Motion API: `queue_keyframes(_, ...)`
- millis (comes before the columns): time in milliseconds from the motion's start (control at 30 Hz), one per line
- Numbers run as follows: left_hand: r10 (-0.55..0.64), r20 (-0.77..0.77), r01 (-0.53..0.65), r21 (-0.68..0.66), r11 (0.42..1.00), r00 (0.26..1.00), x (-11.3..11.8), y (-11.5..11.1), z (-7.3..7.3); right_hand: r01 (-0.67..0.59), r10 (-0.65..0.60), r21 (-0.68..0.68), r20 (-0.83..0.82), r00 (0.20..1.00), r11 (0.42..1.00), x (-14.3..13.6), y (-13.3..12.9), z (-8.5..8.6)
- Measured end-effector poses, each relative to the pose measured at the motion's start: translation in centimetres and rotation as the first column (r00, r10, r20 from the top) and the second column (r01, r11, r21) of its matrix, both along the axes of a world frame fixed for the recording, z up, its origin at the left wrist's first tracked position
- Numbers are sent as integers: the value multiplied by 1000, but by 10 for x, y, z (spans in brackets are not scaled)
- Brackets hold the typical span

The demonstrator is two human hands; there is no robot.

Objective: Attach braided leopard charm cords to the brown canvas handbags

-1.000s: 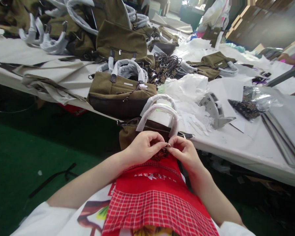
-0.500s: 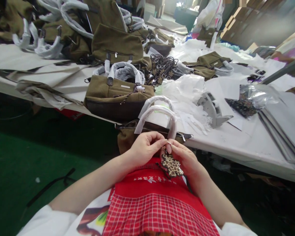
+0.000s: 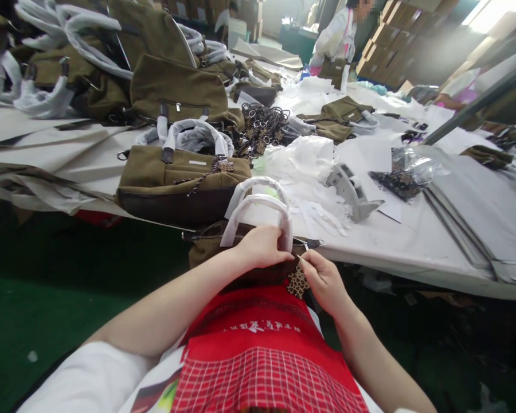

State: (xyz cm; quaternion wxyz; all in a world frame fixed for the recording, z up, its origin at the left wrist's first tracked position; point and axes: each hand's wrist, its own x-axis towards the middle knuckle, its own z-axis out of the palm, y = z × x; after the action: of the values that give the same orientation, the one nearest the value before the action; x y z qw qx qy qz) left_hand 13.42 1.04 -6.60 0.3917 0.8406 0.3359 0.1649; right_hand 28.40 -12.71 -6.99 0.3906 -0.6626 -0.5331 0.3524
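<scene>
An olive-brown bag [image 3: 206,252] with two wrapped pale handles [image 3: 258,201] is upright between my body and the table edge. My left hand [image 3: 264,248] reaches to the base of the right end of the handles, its fingers curled and partly hidden there. Pinched in my right hand [image 3: 322,275] is the metal ring of a leopard-print charm [image 3: 298,282], which hangs down in front of the bag near its right end. The bag's zipper end [image 3: 316,243] lies just above my right fingers.
A second olive bag [image 3: 180,178] with a similar charm stands on the white table [image 3: 413,246]. Behind it lie a heap of dark cords and charms [image 3: 262,129] and more bags [image 3: 180,86]. A grey tape dispenser [image 3: 352,192] is to the right. A person [image 3: 337,40] stands across the table.
My hands were together at the charm's ring; now my left hand has moved to the handle base, and my right hand has brought the charm against the bag. The view has shifted right.
</scene>
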Motion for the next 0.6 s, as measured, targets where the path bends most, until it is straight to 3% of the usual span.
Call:
queue_keyframes(167, 155, 229, -93, -258, 962, 961, 12, 14, -10, 53, -53, 2, 35, 998, 999, -1, 8, -16)
queue_keyframes(267, 184, 342, -64, -334, 940, 921, 12, 19, -10, 85, -89, 49, 90, 992, 995, -3, 20, -21)
queue_keyframes(367, 150, 340, -25, -346, 938, 929, 11, 14, -7, 101, -117, 79, 240, 964, 992, -7, 30, -20)
queue_keyframes(467, 120, 241, -37, -322, 946, 963, 9, 5, 1, 92, -126, 101, 412, 902, 991, -13, 35, -16)
queue_keyframes(600, 150, 134, -136, -113, 984, 979, 7, -2, 4, -7, -97, 180, 561, 822, 984, -16, 36, -13)
